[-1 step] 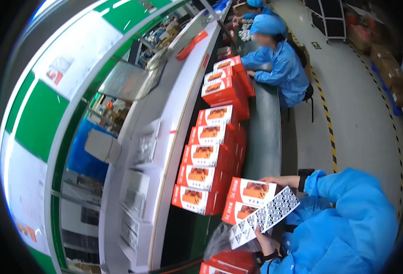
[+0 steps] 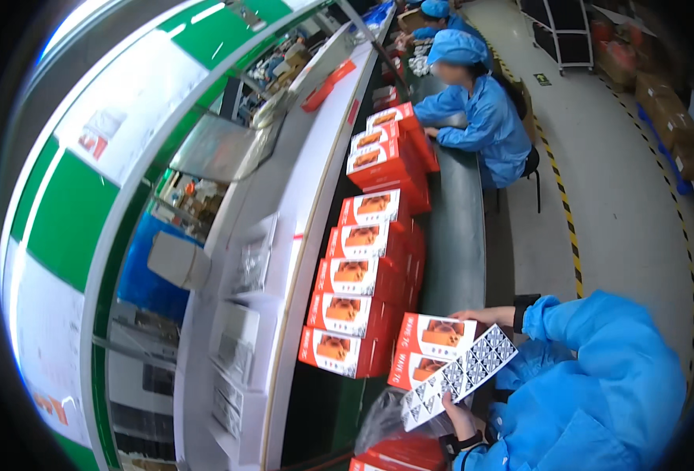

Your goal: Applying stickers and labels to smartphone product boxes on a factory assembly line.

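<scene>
While my left hand (image 2: 461, 418) pinches the rectangular white sheet of black-patterned stickers (image 2: 465, 373), my thumb lies across its upper face and the other fingers are mostly hidden underneath. The sheet is at the near end of the long dark green conveyor belt (image 2: 454, 259), slanting over the lower of two red-and-white cardboard boxes (image 2: 439, 334) that sit side by side there. My right hand (image 2: 488, 315) is at the corner of the upper box, its fingers along the edge; I cannot tell whether they clamp it or only rest against it. Both my arms are in loose blue fabric sleeves (image 2: 598, 361), on the floor side of the belt.

At the same end of the belt, a crumpled translucent plastic bag (image 2: 384, 416) lies just beside the sheet, next to more red cardboard boxes (image 2: 404, 454) cut off by the lower edge of my view. A row of stacked red boxes with orange pictures on white panels (image 2: 333, 349) stands along the belt's shelf side, and another stack of the same kind (image 2: 394, 161) stands farther up the belt. Past that, a co-worker in a blue smock and cap (image 2: 492, 125) sits on the belt's floor side, forearms over its edge. A long white shelf (image 2: 303, 204) runs along the belt's opposite side, while the grey floor with yellow-and-black striped tape (image 2: 564, 212) lies on mine.
</scene>
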`<state>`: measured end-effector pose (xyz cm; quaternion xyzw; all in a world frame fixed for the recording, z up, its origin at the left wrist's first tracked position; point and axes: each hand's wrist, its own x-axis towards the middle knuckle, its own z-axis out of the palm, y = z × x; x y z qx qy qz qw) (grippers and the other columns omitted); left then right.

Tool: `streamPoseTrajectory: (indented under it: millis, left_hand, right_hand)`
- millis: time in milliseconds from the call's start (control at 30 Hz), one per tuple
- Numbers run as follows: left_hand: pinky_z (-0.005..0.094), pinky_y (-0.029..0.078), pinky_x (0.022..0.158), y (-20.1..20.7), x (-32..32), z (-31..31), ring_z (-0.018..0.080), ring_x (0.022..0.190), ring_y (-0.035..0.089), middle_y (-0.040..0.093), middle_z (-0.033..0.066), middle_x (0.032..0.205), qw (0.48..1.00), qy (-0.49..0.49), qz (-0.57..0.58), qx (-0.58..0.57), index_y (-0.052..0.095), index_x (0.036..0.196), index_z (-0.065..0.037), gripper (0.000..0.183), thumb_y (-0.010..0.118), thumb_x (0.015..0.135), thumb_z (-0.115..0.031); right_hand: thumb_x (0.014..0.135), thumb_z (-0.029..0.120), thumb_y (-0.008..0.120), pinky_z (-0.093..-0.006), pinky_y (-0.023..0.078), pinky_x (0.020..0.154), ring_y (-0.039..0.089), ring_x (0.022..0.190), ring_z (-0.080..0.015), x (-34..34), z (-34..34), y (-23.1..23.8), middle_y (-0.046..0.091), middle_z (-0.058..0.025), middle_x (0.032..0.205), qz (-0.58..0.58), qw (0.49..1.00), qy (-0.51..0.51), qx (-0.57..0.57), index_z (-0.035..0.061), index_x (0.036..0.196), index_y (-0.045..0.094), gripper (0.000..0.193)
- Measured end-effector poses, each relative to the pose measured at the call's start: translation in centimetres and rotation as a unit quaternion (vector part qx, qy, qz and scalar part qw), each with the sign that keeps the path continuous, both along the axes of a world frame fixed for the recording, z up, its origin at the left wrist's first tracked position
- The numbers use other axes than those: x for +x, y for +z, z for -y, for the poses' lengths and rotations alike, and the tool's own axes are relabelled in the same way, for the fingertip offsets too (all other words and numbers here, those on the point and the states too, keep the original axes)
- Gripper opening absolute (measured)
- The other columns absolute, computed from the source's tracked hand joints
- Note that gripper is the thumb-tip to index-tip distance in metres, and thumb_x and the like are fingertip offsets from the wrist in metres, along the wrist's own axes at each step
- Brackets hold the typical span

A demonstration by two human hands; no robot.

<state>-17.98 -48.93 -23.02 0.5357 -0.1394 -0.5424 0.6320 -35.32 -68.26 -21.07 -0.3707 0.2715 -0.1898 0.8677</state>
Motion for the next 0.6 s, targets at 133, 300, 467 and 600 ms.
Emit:
streamPoseTrajectory:
  millis: [133, 300, 467, 600]
  left_hand:
    - [0.0381, 0.048, 0.074, -5.8, 0.6, 1.8, 0.0227, 0.096, 0.059, 0.06, 0.0105, 0.113, 0.998, -0.007, -0.057, 0.02, 0.047, 0.123, -0.004, 0.047, 0.046, 0.086, -0.033]
    - [0.0296, 0.045, 0.079, -9.3, 0.4, 3.6, 0.0192, 0.088, 0.058, 0.062, 0.0097, 0.1, 0.998, 0.011, -0.027, 0.054, 0.053, 0.117, -0.002, 0.041, 0.043, 0.09, -0.031]
    - [0.032, 0.037, 0.095, -10.3, 0.5, 3.8, 0.0226, 0.103, 0.054, 0.058, 0.0116, 0.117, 0.975, -0.063, 0.099, 0.187, 0.051, 0.12, 0.005, 0.045, 0.036, 0.097, -0.032]
    - [0.0323, 0.037, 0.096, -16.9, 2.8, 2.7, 0.023, 0.103, 0.054, 0.058, 0.0125, 0.116, 0.992, -0.058, 0.071, 0.083, 0.05, 0.12, 0.004, 0.046, 0.035, 0.097, -0.032]
  right_hand:
    - [0.091, 0.05, 0.042, -0.0261, 0.049, 0.079, 0.063, 0.089, -0.0129, 0.4, 1.6, -7.7, 0.06, -0.0028, 0.12, -0.008, 0.998, 0.008, 0.061, 0.0161, 0.137, 0.043, 0.057]
    - [0.09, 0.049, 0.044, -0.0252, 0.048, 0.078, 0.061, 0.095, -0.0133, -0.3, 3.1, -6.9, 0.059, -0.0037, 0.121, -0.052, 0.992, 0.06, 0.094, 0.0153, 0.143, 0.034, 0.063]
    - [0.092, 0.047, 0.049, -0.0262, 0.049, 0.08, 0.057, 0.101, -0.0118, 3.0, 4.2, -14.7, 0.055, -0.0049, 0.124, -0.038, 0.997, 0.014, -0.071, 0.0067, 0.141, 0.033, 0.066]
    - [0.093, 0.045, 0.051, -0.0264, 0.047, 0.083, 0.053, 0.104, -0.0109, 3.2, 3.8, -13.4, 0.055, -0.0048, 0.121, -0.029, 0.996, 0.031, -0.072, 0.002, 0.138, 0.037, 0.064]
